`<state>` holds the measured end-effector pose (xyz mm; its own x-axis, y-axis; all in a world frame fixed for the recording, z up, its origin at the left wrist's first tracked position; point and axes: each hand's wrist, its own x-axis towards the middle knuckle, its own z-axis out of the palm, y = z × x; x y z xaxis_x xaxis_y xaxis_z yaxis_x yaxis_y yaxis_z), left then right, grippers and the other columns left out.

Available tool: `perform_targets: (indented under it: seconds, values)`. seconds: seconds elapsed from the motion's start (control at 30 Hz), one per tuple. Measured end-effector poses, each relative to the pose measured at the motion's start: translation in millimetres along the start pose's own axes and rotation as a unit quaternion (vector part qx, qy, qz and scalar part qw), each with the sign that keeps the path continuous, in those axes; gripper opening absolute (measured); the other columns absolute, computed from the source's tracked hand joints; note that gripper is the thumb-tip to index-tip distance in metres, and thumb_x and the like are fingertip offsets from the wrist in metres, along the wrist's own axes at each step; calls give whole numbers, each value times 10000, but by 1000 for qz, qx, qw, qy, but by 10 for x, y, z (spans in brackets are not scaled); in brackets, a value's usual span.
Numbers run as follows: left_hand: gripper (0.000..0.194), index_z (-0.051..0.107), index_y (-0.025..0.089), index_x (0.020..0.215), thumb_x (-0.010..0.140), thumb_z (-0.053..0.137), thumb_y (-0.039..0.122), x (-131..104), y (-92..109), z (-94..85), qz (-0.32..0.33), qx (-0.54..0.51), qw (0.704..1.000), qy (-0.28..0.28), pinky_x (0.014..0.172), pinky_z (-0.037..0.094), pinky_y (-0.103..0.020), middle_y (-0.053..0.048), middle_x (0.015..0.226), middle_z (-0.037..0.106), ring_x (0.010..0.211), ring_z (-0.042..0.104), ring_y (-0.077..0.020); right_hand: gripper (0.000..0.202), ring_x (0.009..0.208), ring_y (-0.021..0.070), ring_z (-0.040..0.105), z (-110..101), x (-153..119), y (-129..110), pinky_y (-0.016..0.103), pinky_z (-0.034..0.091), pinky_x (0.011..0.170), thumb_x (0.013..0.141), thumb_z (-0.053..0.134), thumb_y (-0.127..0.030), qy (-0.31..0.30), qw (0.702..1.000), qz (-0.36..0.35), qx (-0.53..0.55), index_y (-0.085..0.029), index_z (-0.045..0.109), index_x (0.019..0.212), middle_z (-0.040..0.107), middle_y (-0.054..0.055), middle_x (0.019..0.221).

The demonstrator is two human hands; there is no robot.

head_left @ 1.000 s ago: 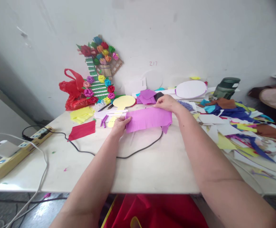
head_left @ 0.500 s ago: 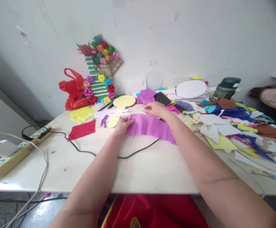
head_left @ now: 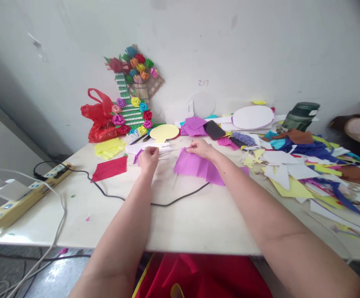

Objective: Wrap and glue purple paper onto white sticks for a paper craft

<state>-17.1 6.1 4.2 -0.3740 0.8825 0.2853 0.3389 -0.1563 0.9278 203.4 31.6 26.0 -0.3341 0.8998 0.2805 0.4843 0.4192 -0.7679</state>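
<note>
- Left hand (head_left: pixel 149 156), fingers curled, sits by white strips (head_left: pixel 155 146) at frame centre; what it grips I cannot tell.
- Right hand (head_left: pixel 201 147) pinches purple paper (head_left: pixel 198 167) lying on table (head_left: pixel 180 219).
- Red bag (head_left: pixel 101 120), upper left; contents unclear.

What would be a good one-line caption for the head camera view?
Right hand rests on purple crepe paper while left hand reaches white strips on a cluttered craft table.

My pale table (head_left: pixel 198 223) stands against a scuffed white wall (head_left: pixel 229 41) on its far side. On my left lies grey floor (head_left: pixel 56 277), glinting with light, under trailing cables (head_left: pixel 27 265).
</note>
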Motion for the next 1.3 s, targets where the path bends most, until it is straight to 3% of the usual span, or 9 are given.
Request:
perform_targets:
  seconds: [0.1, 0.17, 0.33, 0.5, 0.67, 0.73, 0.8, 1.03, 1.3]
  values:
    - [125, 653, 205, 724, 660, 589, 290, 36, -63, -29, 78, 235, 967, 55, 727, 377, -344, -93, 828, 641, 940, 514, -284, 242, 537, 97, 392, -21, 0, 58, 238, 306, 527, 611, 584, -371, -7, 1000, 13, -13, -132, 566, 581, 455, -28, 538]
    - [137, 671, 217, 746, 678, 566, 272, 23, -90, -13, 126, 310, 942, 22, 766, 361, -368, -96, 910, 643, 1004, 464, -301, 242, 539, 98, 396, -13, -7, 60, 236, 306, 524, 611, 578, -375, -4, 1000, 20, -18, -134, 570, 587, 462, -25, 542]
    - [158, 688, 228, 781, 679, 569, 245, -10, -146, 69, 175, 403, 897, -42, 818, 309, -429, -110, 984, 615, 1042, 396, -331, 233, 531, 98, 392, 28, -28, -8, 239, 303, 522, 617, 560, -362, -15, 999, 32, -20, -131, 572, 593, 456, -23, 539]
    - [133, 673, 214, 755, 690, 558, 229, 15, -210, 119, 184, 419, 887, -57, 812, 301, -438, -140, 1005, 588, 1053, 381, -340, 213, 537, 102, 399, 52, -35, -37, 242, 314, 541, 615, 553, -347, -24, 999, 31, -21, -138, 557, 575, 452, -25, 536]
    - [92, 640, 199, 663, 694, 554, 208, 37, -177, 112, 183, 339, 922, -22, 778, 339, -401, -127, 872, 626, 975, 469, -310, 221, 543, 106, 401, 63, -22, 4, 245, 311, 547, 613, 547, -356, -26, 999, 17, -28, -142, 541, 560, 449, -26, 535]
    - [83, 631, 195, 665, 698, 567, 236, 31, -123, 103, 147, 221, 964, -15, 694, 377, -345, -92, 727, 624, 791, 541, -246, 219, 544, 104, 398, 64, -24, 1, 243, 306, 544, 614, 545, -355, -29, 999, 18, -31, -143, 532, 556, 444, -27, 536]
    - [110, 621, 182, 669, 687, 599, 288, 9, -50, 96, 103, 70, 989, -79, 565, 380, -277, -45, 617, 598, 579, 526, -162, 227, 537, 98, 382, 64, -34, -17, 240, 296, 535, 618, 545, -359, -33, 999, 22, -32, -144, 519, 551, 430, -31, 535]
    - [263, 664, 124, 732, 597, 704, 346, -164, 211, 80, 99, -99, 941, -307, 459, 366, -215, -18, 613, 589, 470, 447, -69, 259, 510, 85, 333, 61, -40, -11, 237, 252, 492, 657, 537, -382, -24, 1000, 16, -13, -133, 545, 587, 398, -35, 536]
    - [238, 664, 119, 671, 584, 715, 335, -192, 192, 99, 91, -45, 931, -350, 427, 356, -201, -5, 528, 558, 430, 449, -65, 290, 520, 94, 382, 65, -32, 2, 242, 302, 509, 661, 578, -405, -36, 998, 0, 57, -118, 611, 638, 462, -21, 550]
